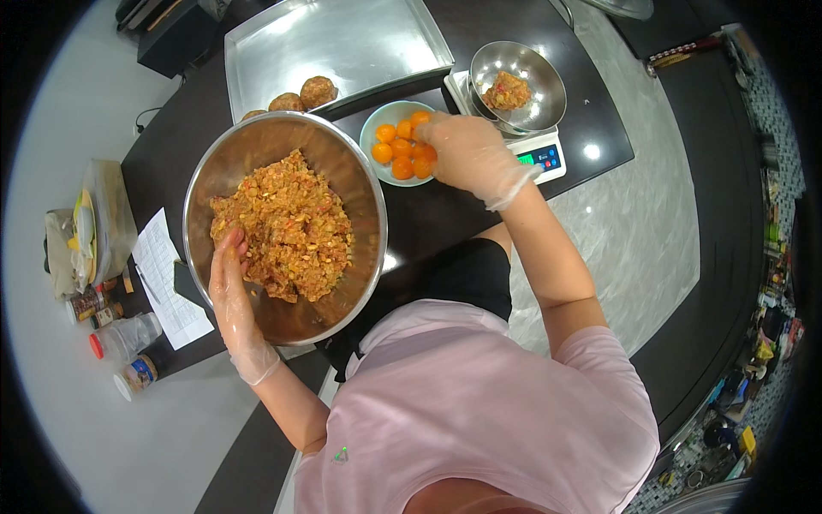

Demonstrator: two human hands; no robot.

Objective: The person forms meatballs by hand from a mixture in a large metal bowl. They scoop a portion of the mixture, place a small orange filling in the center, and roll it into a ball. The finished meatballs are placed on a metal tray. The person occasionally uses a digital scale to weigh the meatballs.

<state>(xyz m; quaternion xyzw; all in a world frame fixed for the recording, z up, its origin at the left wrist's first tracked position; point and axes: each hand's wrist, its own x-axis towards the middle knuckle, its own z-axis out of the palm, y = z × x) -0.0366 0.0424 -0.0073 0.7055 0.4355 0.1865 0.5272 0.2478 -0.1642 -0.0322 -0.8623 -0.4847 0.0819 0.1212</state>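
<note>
My left hand point(234, 299), in a clear plastic glove, reaches over the near-left rim of a large steel mixing bowl point(359, 289). Its fingertips touch the heap of orange-brown minced mixture point(289, 225) flecked with red and yellow bits. My right hand point(472, 151), gloved as well, is at the right side of a pale blue dish point(368, 138). Several round orange egg yolks point(402, 149) lie in that dish. The right fingertips are among the yolks; whether they grip one is hidden.
Behind the dish, a metal tray point(334, 51) holds several mixture balls point(318, 92). A digital scale point(555, 168) carries a small steel bowl point(549, 96) with a mixture lump point(507, 91). Leftward are a printed sheet point(170, 289), a dark phone point(187, 283) and plastic jars point(131, 337).
</note>
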